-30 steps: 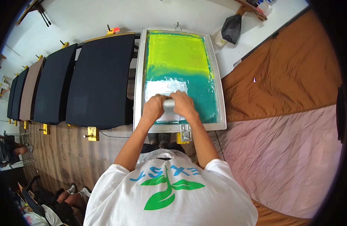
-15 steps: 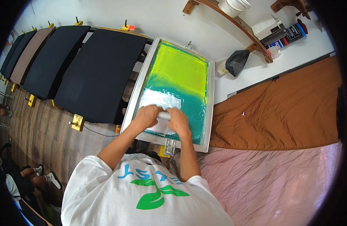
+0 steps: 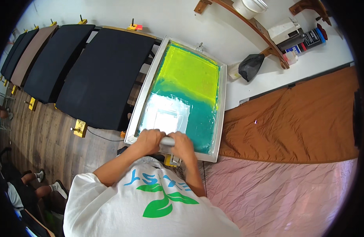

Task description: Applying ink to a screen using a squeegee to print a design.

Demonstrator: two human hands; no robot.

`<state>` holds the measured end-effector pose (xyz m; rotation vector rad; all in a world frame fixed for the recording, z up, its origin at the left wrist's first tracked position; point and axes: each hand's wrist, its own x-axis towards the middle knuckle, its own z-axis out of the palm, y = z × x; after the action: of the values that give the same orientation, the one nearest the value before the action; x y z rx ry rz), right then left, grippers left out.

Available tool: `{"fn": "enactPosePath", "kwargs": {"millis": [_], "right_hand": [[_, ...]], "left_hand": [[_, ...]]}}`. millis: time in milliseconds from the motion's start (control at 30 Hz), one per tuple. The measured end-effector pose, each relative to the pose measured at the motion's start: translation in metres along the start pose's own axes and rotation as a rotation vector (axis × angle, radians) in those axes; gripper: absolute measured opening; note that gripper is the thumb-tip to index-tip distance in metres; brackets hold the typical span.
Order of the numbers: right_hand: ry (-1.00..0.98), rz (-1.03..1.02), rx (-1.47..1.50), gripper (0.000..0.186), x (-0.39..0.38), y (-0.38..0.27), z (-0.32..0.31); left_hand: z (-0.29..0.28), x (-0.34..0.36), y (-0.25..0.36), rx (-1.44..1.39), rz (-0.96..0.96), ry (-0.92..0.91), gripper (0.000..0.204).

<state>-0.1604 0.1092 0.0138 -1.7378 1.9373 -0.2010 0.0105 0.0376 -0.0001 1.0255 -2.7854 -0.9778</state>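
Observation:
A screen printing frame [image 3: 222, 93] holds a mesh coloured yellow-green at the far part and teal [image 3: 201, 122] at the near part. A patch of white ink [image 3: 166, 110] lies on its near left area. My left hand [image 3: 149, 140] and my right hand [image 3: 180, 142] are both closed on a pale grey squeegee [image 3: 166, 141] at the near edge of the screen, thumbs close together. Below them a metal clamp [image 3: 175, 160] and a yellow bracket show partly.
Several padded boards [image 3: 103, 75] stand in a row to the left. A seated person's legs [image 3: 47, 189] show at the lower left. Brown [image 3: 288, 118] and pink [image 3: 269, 189] sheets lie at the right. A wooden shelf [image 3: 253, 27] holding a bucket [image 3: 249, 6] runs along the wall.
Both my hands have drawn the squeegee toward me, from the white patch down to the near frame edge. The view has also swung, bringing more of the shelf into sight.

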Motion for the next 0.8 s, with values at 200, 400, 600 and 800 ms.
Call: {"fn": "enactPosePath", "kwargs": {"millis": [200, 400, 600, 800], "right_hand": [[0.042, 0.03, -0.05, 0.04, 0.069, 0.008, -0.03], [0.206, -0.064, -0.085, 0.042, 0.049, 0.013, -0.002], [0.181, -0.095, -0.05, 0.048, -0.016, -0.001, 0.022], [0.096, -0.047, -0.046, 0.049, -0.028, -0.008, 0.009]], "left_hand": [[-0.011, 0.07, -0.031, -0.012, -0.04, 0.251, 0.036], [0.008, 0.045, -0.024, -0.119, 0.044, 0.359, 0.046], [0.028, -0.015, 0.002, -0.104, 0.044, 0.268, 0.057], [0.015, -0.021, 0.016, -0.056, 0.018, 0.128, 0.058]]}}
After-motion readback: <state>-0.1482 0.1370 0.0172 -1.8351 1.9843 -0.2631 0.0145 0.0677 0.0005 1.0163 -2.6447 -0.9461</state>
